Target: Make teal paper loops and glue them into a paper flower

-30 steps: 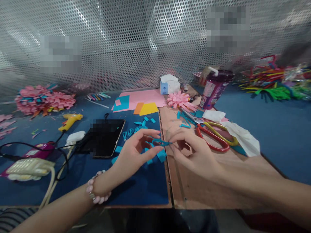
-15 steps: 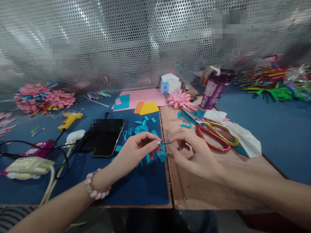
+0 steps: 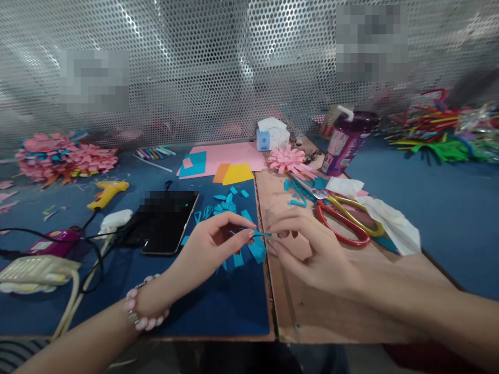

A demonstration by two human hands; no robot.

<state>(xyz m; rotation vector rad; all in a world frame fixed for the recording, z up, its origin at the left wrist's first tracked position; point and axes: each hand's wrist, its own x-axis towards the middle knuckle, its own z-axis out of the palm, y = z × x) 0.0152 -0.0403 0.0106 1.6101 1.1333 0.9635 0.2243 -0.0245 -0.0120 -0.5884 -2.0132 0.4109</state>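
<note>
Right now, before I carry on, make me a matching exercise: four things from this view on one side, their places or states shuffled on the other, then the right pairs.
1. blue strip
2. yellow glue gun
3. scissors
4. purple cup

A. has a white straw in its top
B. pinched by the left hand
C. lying beside white tissue
D. lying left of the dark-screened device

Pairs: 1-B, 2-D, 3-C, 4-A
</note>
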